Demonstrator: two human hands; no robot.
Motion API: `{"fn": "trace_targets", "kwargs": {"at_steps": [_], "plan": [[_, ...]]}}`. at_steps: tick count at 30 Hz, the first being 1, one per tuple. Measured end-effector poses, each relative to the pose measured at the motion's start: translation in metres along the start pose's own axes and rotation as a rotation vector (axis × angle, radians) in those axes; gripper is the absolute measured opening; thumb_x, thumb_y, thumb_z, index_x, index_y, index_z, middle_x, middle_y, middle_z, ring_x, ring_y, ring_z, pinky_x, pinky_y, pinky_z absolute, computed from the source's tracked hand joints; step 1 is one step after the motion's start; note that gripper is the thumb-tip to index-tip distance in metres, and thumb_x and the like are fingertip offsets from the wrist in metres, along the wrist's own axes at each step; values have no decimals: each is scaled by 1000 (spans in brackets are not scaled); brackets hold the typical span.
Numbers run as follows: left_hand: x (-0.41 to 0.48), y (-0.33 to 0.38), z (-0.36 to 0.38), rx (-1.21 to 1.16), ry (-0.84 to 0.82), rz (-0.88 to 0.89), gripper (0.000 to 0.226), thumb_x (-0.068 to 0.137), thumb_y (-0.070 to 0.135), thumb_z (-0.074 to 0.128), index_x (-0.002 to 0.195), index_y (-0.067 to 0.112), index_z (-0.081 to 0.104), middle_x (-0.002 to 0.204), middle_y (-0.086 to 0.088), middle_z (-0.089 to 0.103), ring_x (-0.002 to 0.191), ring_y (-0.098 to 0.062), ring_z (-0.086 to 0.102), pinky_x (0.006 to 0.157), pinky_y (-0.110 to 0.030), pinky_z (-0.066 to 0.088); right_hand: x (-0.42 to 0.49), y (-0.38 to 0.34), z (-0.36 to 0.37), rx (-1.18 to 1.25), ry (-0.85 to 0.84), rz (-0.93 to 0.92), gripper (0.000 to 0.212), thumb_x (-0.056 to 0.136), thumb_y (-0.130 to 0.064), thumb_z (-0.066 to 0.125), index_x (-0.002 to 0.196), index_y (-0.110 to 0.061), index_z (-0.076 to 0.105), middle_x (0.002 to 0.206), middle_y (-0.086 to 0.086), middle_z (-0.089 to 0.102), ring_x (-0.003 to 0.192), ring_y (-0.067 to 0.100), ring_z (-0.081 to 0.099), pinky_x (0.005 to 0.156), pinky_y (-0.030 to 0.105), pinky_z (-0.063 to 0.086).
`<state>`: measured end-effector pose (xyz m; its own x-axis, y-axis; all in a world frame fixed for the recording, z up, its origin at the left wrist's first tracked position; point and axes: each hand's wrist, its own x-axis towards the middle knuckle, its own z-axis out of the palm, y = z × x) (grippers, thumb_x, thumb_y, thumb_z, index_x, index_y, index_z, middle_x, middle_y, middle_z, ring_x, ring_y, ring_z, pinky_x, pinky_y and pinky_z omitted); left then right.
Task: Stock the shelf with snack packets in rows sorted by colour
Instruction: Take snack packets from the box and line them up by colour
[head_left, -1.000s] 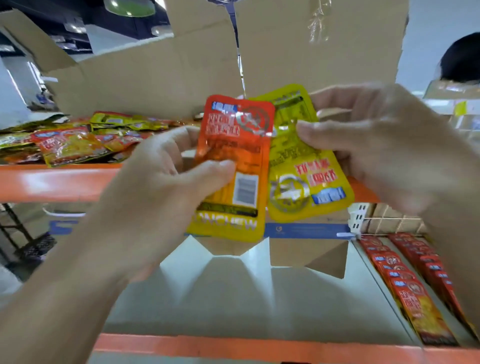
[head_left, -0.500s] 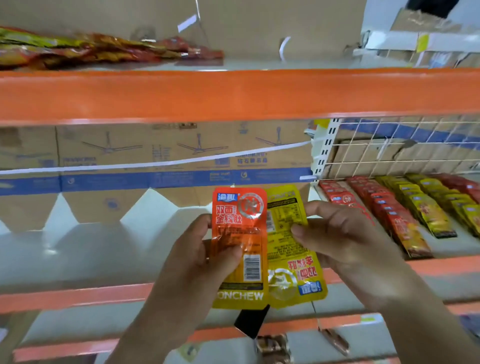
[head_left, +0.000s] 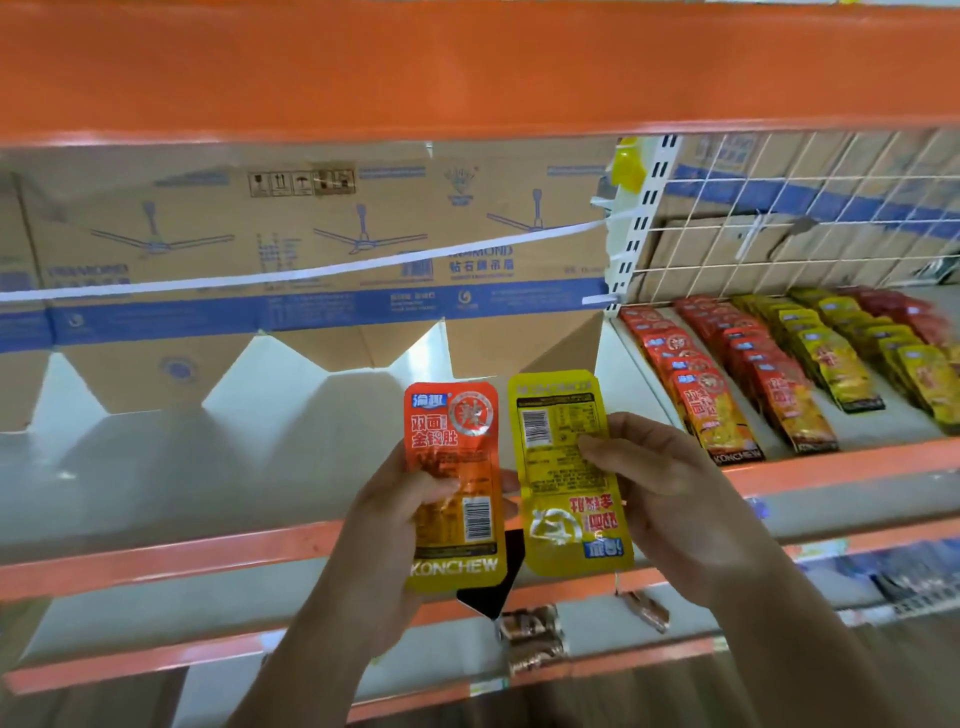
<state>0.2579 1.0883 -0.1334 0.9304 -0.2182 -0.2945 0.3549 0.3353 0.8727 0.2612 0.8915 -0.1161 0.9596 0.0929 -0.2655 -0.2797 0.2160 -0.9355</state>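
Left hand (head_left: 400, 514) grips an orange foil snack packet (head_left: 454, 467), right hand (head_left: 670, 499) a yellow foil packet (head_left: 558, 457), each seemingly bound for matching rows (head_left: 727, 374).

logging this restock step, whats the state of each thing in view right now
orange packet, upright, front facing the camera, gripped by the left hand
yellow packet, upside down, pinched by the right hand
shelf rows, red and yellow packets lying overlapped in separate rows

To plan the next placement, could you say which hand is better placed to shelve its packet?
Probably the right hand: its yellow packet is nearer the stocked rows; the left hand, with the orange packet, is farther.
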Motion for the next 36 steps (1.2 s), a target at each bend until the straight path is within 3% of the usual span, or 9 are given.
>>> {"fn": "trace_targets", "kwargs": {"at_steps": [3,7,12,15,19,24,27,30,36], "plan": [[2,-6,-1,-95,-55,-71,50,67,20,54,116,16,63,98,-17,72,81,-33,70,78,-45,55,2,9,-2,20,14,39,35,71,-16,67,100,2,60,96,23,70,78,32,66,76,46,52],[9,-12,2,-157,-60,-155,47,71,30,54,114,13,64,96,-17,72,76,-30,71,71,-41,55,5,18,-5,32,39,37,41,75,-17,62,109,7,58,103,29,66,85,39,62,82,60,46],[20,-17,12,-146,-32,-239,29,101,37,40,105,23,66,92,-7,75,81,-21,73,74,-40,58,5,22,-18,50,74,27,23,74,-18,62,94,-6,66,92,18,70,78,33,63,69,45,49],[32,-22,16,-88,76,-265,26,103,35,43,98,28,67,91,-1,74,87,-17,72,93,-44,51,5,21,-28,47,83,25,27,77,-12,68,101,-1,60,92,17,70,78,32,64,69,44,50],[42,-27,37,-184,-21,-265,35,101,35,42,89,22,72,83,5,74,75,-8,70,66,-24,54,6,18,-49,69,101,24,12,82,-12,65,93,-6,64,91,18,69,75,31,65,67,43,51],[56,-38,70,-298,-87,-267,58,89,54,50,122,9,65,106,-19,66,92,-30,63,86,-41,47,5,8,-90,95,136,33,30,80,-13,62,107,1,60,98,21,69,81,33,66,72,48,52],[65,-51,96,-359,-127,-259,61,89,54,52,124,5,62,98,-13,64,81,-22,60,74,-33,47,1,2,-118,102,160,41,25,89,-10,54,110,3,59,102,22,69,83,33,67,79,52,51],[73,-64,125,-382,-164,-238,62,89,52,55,127,2,58,94,-10,60,72,-17,55,59,-26,45,-2,-3,-146,95,159,37,20,88,-11,55,105,-3,63,95,17,71,79,28,70,69,43,54],[86,-86,184,-376,-106,-262,64,86,60,46,111,5,69,84,-8,63,62,-14,54,56,-23,43,-2,-12,-201,117,126,58,16,92,-10,52,103,-7,65,92,11,73,78,26,70,66,40,55]]}}
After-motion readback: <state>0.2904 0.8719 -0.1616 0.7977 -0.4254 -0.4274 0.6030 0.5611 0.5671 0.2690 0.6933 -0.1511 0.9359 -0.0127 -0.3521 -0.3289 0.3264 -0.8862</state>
